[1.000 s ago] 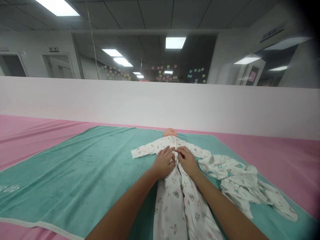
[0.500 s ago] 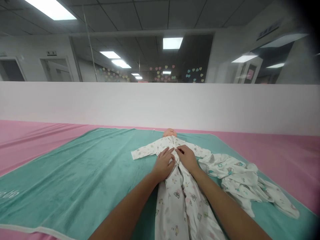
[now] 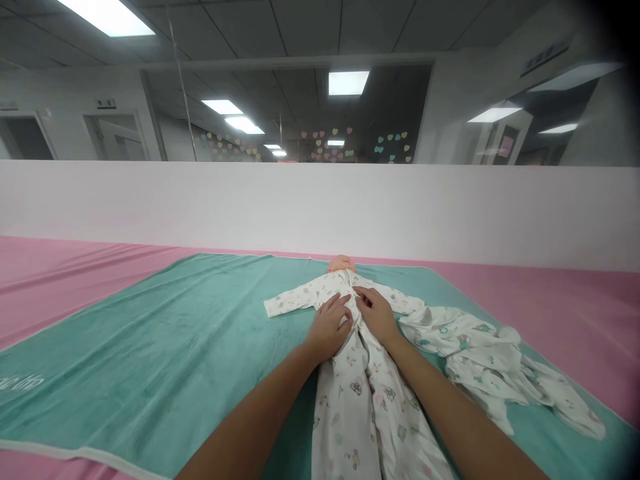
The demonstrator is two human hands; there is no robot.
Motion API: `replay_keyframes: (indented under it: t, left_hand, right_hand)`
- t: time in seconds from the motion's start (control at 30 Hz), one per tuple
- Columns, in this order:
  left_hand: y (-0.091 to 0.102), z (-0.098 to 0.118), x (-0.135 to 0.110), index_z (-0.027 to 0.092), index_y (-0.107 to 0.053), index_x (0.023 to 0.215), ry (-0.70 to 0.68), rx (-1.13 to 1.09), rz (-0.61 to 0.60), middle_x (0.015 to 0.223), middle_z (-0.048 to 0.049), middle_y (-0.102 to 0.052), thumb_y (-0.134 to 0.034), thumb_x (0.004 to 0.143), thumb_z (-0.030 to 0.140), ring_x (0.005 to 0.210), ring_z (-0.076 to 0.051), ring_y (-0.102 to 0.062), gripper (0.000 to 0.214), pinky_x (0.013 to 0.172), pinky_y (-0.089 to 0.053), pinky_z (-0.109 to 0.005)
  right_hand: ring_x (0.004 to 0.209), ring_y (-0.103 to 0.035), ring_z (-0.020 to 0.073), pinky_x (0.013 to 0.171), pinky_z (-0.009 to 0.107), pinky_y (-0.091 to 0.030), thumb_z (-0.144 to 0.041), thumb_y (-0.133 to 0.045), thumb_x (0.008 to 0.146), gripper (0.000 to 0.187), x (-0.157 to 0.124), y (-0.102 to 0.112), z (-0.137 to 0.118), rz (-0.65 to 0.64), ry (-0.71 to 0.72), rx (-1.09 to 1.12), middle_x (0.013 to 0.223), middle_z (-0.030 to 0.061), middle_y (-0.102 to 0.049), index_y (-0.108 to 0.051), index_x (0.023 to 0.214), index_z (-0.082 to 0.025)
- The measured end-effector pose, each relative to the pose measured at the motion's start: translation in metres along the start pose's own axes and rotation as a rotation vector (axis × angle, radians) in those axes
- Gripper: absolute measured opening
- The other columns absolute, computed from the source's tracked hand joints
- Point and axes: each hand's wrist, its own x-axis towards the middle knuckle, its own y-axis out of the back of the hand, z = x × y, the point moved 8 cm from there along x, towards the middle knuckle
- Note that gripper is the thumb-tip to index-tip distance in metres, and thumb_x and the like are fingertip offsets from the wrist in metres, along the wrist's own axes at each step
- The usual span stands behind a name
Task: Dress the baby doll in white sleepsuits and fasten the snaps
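Observation:
A doll (image 3: 341,264) lies face up, dressed in a white baby romper (image 3: 353,387) with small printed animals. Its sleeves spread to both sides and its legs run toward me. On the chest, left of the front opening, my left hand (image 3: 330,325) has bent fingers closed on the cloth. Across the opening, my right hand (image 3: 376,313) pinches the fabric edge between thumb and fingers, slightly higher up. The fingertips nearly meet; any fastener under them is too small to make out.
A crumpled white garment with teal prints (image 3: 480,353) lies at the right, touching the doll's sleeve. Beneath everything is a teal blanket (image 3: 200,347) on a pink padded surface (image 3: 540,307). A white low wall (image 3: 250,207) with glass above stands behind the doll's head.
My right hand's fingertips have shifted slightly up along the front opening. My left hand stays at nearly the same spot on the chest. The view has moved a little.

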Motion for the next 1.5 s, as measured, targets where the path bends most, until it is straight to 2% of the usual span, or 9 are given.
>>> replay_keyframes:
  t: [0.2,0.4,0.7,1.33,1.5]
  left_hand:
    - [-0.0002,0.0001,0.0008,0.024,-0.055,0.086,-0.004,-0.008,-0.003,0.141,0.0030,-0.040,-0.042,0.084,0.023,0.135,-0.021,-0.023,0.013,0.110,-0.025,-0.044]
    - [0.0009,0.0005,0.0000,0.024,-0.053,0.086,-0.012,-0.015,0.006,0.141,0.0054,-0.039,-0.041,0.085,0.022,0.135,-0.019,-0.023,0.012,0.109,-0.026,-0.043]
    - [0.0009,0.0005,-0.0005,0.024,-0.053,0.086,0.001,-0.021,-0.007,0.141,0.0046,-0.039,-0.039,0.086,0.024,0.136,-0.020,-0.022,0.014,0.109,-0.026,-0.045]
    - [0.0025,0.0020,-0.0005,0.024,-0.054,0.086,-0.005,-0.025,0.006,0.140,0.0035,-0.041,-0.040,0.085,0.022,0.135,-0.020,-0.024,0.014,0.109,-0.026,-0.043]
    - [0.0029,0.0030,-0.0009,0.024,-0.055,0.087,0.001,-0.016,-0.002,0.140,0.0027,-0.040,-0.040,0.085,0.022,0.135,-0.020,-0.023,0.015,0.109,-0.026,-0.043]
  right_hand:
    - [0.070,-0.051,0.0149,0.072,0.030,-0.042,-0.030,-0.045,0.082,0.028,0.0011,0.0000,0.0010,-0.002,-0.021,-0.003,0.079,0.0004,-0.056,-0.063,0.102,-0.024]
    - [0.069,-0.051,0.0151,0.070,0.030,-0.042,-0.031,-0.047,0.081,0.025,0.0019,0.0006,0.0049,0.006,-0.050,0.011,0.080,0.0008,-0.058,-0.063,0.097,-0.023]
    - [0.066,-0.049,0.0150,0.066,0.029,-0.042,-0.030,-0.046,0.079,0.022,0.0015,-0.0024,0.0045,-0.008,-0.046,0.020,0.078,0.0000,-0.053,-0.057,0.097,-0.023]
    - [0.066,-0.049,0.0157,0.066,0.030,-0.041,-0.030,-0.046,0.077,0.021,0.0023,-0.0011,0.0038,-0.007,-0.053,0.007,0.079,0.0010,-0.055,-0.058,0.093,-0.022]
    - [0.066,-0.048,0.0153,0.066,0.029,-0.040,-0.032,-0.048,0.077,0.015,0.0020,0.0016,-0.0003,-0.005,-0.049,-0.009,0.077,0.0009,-0.054,-0.056,0.082,-0.021]
